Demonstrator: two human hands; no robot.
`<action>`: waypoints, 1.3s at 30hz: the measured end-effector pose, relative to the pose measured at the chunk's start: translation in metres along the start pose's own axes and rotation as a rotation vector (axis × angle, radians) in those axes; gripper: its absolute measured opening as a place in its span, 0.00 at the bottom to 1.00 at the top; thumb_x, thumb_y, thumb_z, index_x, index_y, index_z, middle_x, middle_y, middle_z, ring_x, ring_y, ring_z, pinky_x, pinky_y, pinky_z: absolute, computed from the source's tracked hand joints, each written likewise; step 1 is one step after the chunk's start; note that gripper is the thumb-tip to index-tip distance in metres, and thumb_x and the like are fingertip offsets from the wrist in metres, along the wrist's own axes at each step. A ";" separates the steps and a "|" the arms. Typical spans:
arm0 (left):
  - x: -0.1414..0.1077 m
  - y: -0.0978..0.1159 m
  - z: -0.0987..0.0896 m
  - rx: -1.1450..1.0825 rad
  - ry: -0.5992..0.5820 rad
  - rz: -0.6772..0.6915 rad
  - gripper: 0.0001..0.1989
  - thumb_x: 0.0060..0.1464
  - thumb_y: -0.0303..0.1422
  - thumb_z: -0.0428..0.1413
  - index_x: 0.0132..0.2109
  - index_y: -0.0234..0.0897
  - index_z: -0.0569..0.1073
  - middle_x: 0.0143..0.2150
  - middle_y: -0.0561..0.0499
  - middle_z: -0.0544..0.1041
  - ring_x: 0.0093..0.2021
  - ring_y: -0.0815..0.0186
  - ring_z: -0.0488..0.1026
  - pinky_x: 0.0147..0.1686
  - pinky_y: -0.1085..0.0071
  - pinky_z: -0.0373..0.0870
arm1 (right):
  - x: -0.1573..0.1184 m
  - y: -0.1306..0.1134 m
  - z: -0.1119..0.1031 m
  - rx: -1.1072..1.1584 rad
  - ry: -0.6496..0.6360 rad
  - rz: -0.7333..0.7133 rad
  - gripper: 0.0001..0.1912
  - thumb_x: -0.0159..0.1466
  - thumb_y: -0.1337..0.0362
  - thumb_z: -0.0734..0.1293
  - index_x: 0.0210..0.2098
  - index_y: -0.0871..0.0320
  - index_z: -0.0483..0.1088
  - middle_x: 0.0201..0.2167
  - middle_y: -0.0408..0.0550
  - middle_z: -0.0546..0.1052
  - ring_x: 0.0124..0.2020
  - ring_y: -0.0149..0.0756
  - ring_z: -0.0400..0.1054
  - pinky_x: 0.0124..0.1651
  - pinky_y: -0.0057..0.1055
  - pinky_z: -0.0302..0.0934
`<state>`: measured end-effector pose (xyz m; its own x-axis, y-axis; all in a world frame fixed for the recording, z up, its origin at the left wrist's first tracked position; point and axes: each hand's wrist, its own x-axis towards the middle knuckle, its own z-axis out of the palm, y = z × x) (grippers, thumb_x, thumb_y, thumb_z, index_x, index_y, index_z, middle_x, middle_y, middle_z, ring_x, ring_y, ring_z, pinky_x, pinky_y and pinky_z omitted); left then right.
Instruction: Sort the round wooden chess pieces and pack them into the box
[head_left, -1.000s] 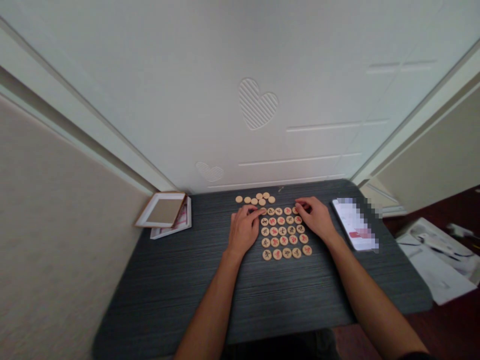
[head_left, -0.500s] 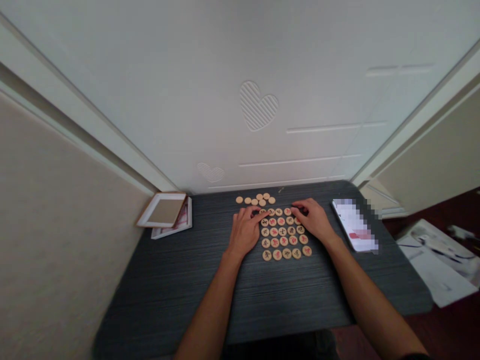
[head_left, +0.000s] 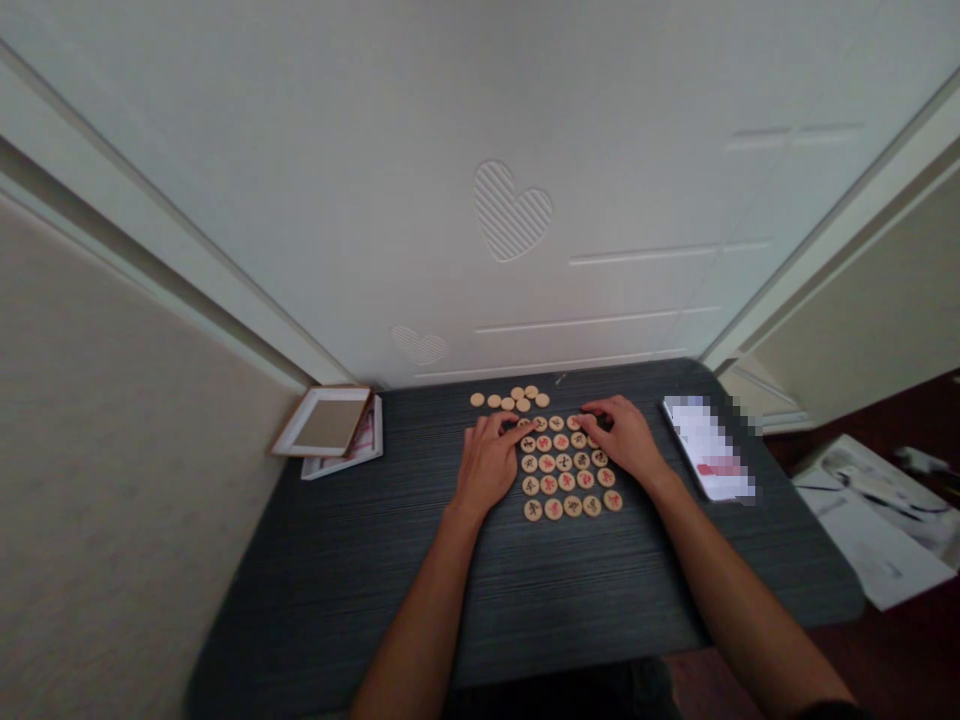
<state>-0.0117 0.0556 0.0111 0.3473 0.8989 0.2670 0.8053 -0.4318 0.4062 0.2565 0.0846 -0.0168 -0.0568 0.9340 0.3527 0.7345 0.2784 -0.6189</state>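
Round wooden Chinese chess pieces (head_left: 564,463) with red or black characters lie in a grid of several rows. At the far row's left end is my left hand (head_left: 489,458), its thumb and index finger stretched apart and touching or just over the end pieces. My right hand (head_left: 624,438) is at that row's right end, partly covering the last pieces, with thumb and index finger apart. Neither hand lifts a piece. Behind the grid lie several blank-side-up pieces (head_left: 523,405) in a loose cluster.
The dark wood-grain table (head_left: 360,580) stands against a white panel (head_left: 337,200) with raised hearts. Stacked frames (head_left: 330,425) lie at the back left. A phone (head_left: 709,450) with a lit, blurred screen is on the right. Beyond the table's right edge sits a white box (head_left: 877,530).
Both hands keep nearly the same place at the ends of the far row. The whole view has shifted very slightly; no piece has clearly moved.
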 end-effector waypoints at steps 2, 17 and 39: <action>0.000 0.000 0.000 0.003 -0.003 0.000 0.29 0.62 0.22 0.49 0.62 0.58 0.72 0.57 0.49 0.73 0.52 0.55 0.67 0.49 0.57 0.64 | 0.000 0.001 0.001 -0.015 0.004 0.008 0.16 0.63 0.49 0.71 0.42 0.53 0.80 0.35 0.49 0.78 0.36 0.42 0.72 0.44 0.40 0.67; 0.000 -0.001 0.001 0.047 -0.019 0.010 0.28 0.64 0.22 0.49 0.64 0.58 0.70 0.57 0.49 0.73 0.52 0.55 0.66 0.48 0.58 0.64 | 0.001 0.003 0.001 -0.022 -0.028 0.020 0.14 0.67 0.52 0.67 0.43 0.54 0.79 0.36 0.49 0.78 0.37 0.40 0.71 0.45 0.37 0.65; 0.006 -0.020 0.003 0.036 0.378 -0.258 0.15 0.64 0.33 0.53 0.57 0.42 0.73 0.55 0.43 0.74 0.56 0.51 0.68 0.56 0.53 0.67 | -0.001 -0.005 -0.006 -0.018 -0.032 0.026 0.13 0.68 0.55 0.65 0.42 0.55 0.79 0.36 0.49 0.78 0.36 0.39 0.70 0.45 0.36 0.65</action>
<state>-0.0245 0.0704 0.0021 -0.0609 0.8836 0.4642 0.8608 -0.1889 0.4725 0.2567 0.0812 -0.0096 -0.0586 0.9477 0.3138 0.7483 0.2497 -0.6145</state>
